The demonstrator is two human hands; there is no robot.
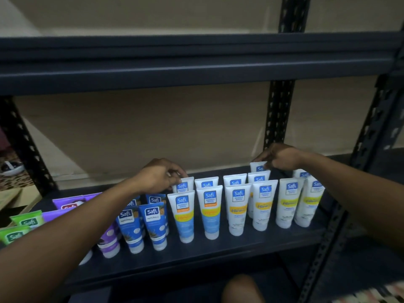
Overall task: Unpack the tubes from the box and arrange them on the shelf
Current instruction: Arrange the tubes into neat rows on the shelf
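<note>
Left hand [160, 174] pinches a back-row white tube [183, 185]; right hand [281, 158] grips the rearmost white tube [258, 167] on the dark shelf [207, 256].

Stockroom: metal shelf [196, 254], ranked tubes [209, 213]

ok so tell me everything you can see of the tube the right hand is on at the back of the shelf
The back tube looks like white plastic, with a blue square Safi logo near its flat crimped end, which points up. It stands upright, hindmost in its column, just behind another white tube on the dark shelf. Only its top shows; the lower part and cap are hidden. The right hand pinches its top edge.
</note>
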